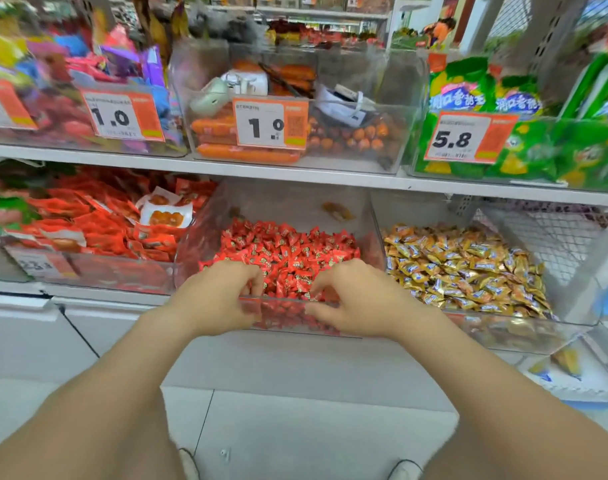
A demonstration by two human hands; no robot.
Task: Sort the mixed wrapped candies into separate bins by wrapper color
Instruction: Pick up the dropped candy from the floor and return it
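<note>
A clear bin (371, 220) on the lower shelf holds a heap of red-wrapped candies (288, 247). Right of it, a second clear bin (572, 323) is filled with gold-wrapped candies (468, 265). My left hand (215, 296) and my right hand (358, 299) are both at the red bin's front rim, a little apart. On each hand the fingers curl over the rim down into the red candies, and the thumb lies against the outside of the front wall. The fingertips are buried among the wrappers, so I cannot tell whether they hold any candy.
A bin of larger red snack packets (98, 223) stands to the left. The upper shelf (295, 171) carries bins of sausages, colourful sweets and green bags, with price tags (271, 123) on their fronts. Below is a white cabinet front and a grey tiled floor (295, 427).
</note>
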